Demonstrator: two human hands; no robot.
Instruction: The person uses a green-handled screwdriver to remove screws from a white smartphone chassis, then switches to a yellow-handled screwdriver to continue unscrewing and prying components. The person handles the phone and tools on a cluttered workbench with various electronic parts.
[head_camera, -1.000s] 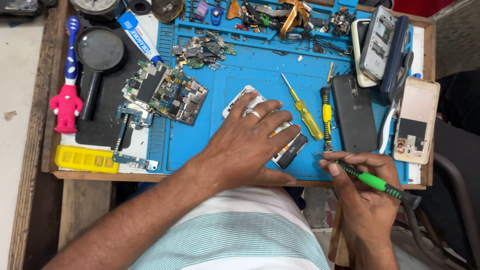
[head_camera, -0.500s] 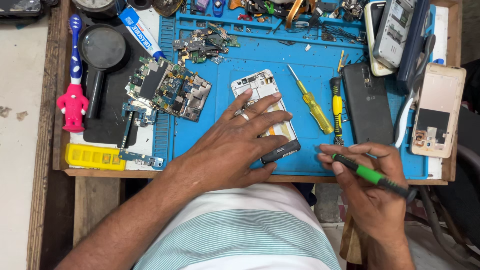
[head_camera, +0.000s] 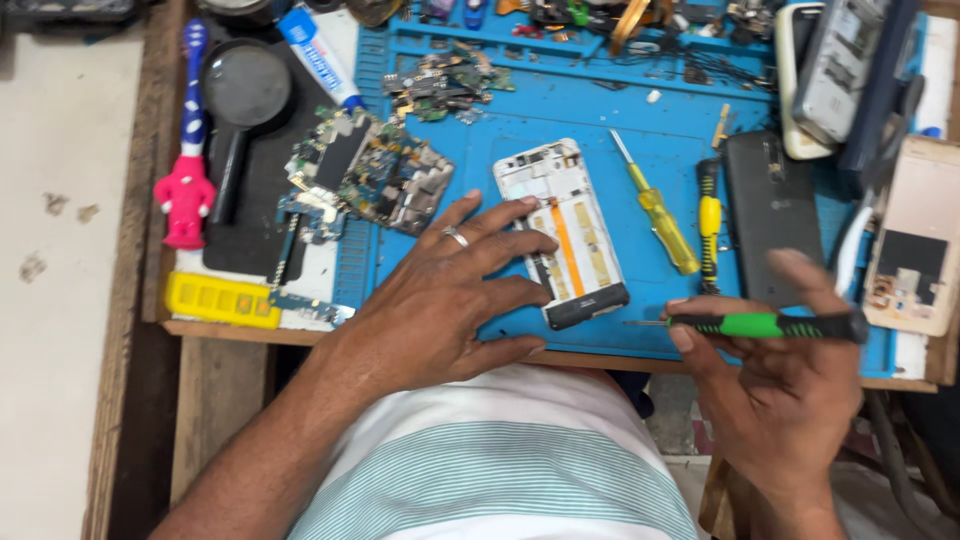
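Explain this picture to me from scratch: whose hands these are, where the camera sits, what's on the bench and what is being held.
There is no machine here. The one view comes from a camera worn on a person's head, looking down at their own two hands over a blue work mat.

The left hand, with a ring, lies flat on the mat, its fingertips on an opened white phone with its insides showing. The right hand holds a green-handled screwdriver, its tip pointing at the phone's lower end.

Around them lie a yellow screwdriver, a black phone back, loose circuit boards, a magnifying glass and a yellow parts tray.
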